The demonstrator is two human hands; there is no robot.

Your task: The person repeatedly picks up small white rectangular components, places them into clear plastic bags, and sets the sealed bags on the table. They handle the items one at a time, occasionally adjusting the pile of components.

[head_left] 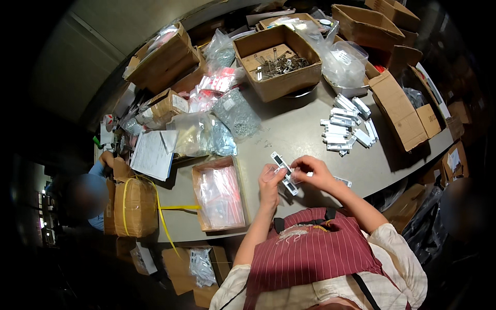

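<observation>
My left hand is closed around a narrow white part with black sections, held tilted above the table's near edge. Something clear, like thin plastic, shows by its thumb. My right hand is beside it, fingers bent and pinched together near the part's middle. A small see-through piece shows under those fingertips, too small to name. Just beyond the right wrist, another white part lies on the table. Farther right is a loose pile of similar white parts.
A cardboard box of small metal pieces stands at the back. Left of my hands is a shallow box of clear, red-edged bags. Bags of hardware, papers and a yellow-strapped carton stand farther left, near another person.
</observation>
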